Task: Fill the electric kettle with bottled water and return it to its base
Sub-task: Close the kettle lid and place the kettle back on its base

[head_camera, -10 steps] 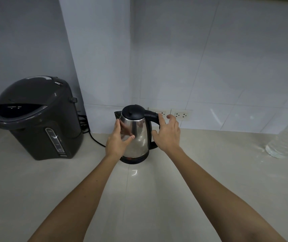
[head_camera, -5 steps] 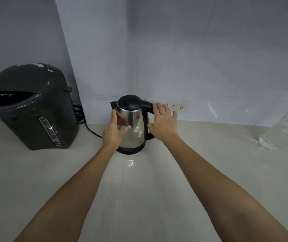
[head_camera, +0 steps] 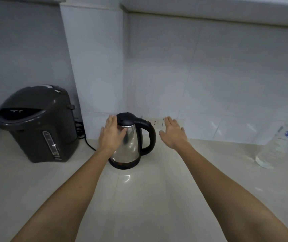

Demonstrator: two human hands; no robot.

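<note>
A steel electric kettle (head_camera: 131, 147) with a black lid and black handle stands on its black base (head_camera: 124, 165) near the back wall. My left hand (head_camera: 111, 135) is open, its palm at the kettle's left side with the fingers reaching up by the lid. My right hand (head_camera: 173, 132) is open and flat, to the right of the handle and apart from it. A clear plastic water bottle (head_camera: 282, 142) with a blue-printed label lies at the far right of the counter.
A dark grey hot-water dispenser (head_camera: 38, 124) stands at the left, with black cords (head_camera: 82, 135) running behind it. A wall socket (head_camera: 154, 122) sits behind the kettle's handle. The pale counter (head_camera: 139, 198) stretches toward me between my forearms.
My right hand has left the kettle's handle and moved off to the right, fingers spread. My left hand has slid up along the kettle's side. The view has tilted upward.
</note>
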